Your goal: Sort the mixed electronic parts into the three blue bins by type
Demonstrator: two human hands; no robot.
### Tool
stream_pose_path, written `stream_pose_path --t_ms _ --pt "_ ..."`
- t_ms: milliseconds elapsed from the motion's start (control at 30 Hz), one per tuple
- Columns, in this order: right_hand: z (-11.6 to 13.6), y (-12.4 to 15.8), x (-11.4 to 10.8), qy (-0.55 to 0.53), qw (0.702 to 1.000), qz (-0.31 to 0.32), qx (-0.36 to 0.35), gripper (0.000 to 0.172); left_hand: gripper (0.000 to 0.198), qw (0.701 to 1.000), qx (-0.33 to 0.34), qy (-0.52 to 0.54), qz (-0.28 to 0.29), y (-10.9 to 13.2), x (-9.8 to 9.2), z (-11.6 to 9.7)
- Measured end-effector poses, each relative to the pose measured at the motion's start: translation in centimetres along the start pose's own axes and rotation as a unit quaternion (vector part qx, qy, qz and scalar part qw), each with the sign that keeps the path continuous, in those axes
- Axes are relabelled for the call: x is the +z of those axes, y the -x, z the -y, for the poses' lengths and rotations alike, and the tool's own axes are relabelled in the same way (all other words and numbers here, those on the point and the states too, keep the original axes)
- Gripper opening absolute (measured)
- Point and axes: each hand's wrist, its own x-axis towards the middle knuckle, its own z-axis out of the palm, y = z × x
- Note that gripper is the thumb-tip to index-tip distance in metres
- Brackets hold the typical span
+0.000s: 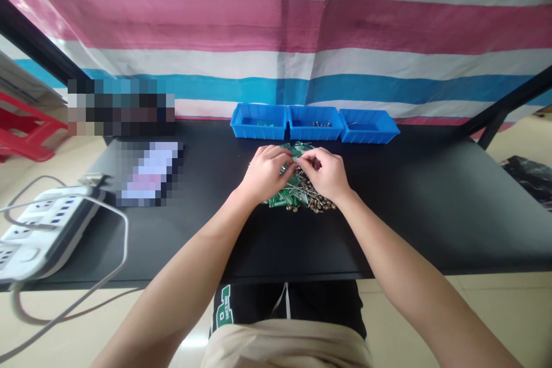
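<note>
Over a mixed pile, my left hand [268,169] and my right hand [326,172] meet with their fingertips almost touching. The fingers of both are closed in a pinch, and whatever small thing sits between them is too small to make out. Beneath my hands lie small green plastic pieces [280,200], mostly on the left side of the pile. Thin metal screws with brassy heads [319,202] gather at its right side. My hands hide part of the pile.
Behind the pile stand a left blue bin [259,131] with a few green pieces, a middle blue bin [314,132] with several screws, and a right blue bin [370,135]. A white power strip [52,224] with cables and a blurred phone-like object [150,172] lie left on the black table [414,213].
</note>
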Motion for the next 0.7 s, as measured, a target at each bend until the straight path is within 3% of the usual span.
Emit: stream_pose_path --t_ms 267,700 --pt "0.53 0.18 -0.34 -0.048 0.998 0.05 -0.013 0.026 0.02 1.0 -0.008 0.005 -0.013 -0.02 -0.1 0.07" --pt "0.72 -0.01 -0.84 -0.041 0.996 0.061 -0.058 0.03 0.017 1.0 -0.013 0.002 -0.018 0.02 -0.07 0.18"
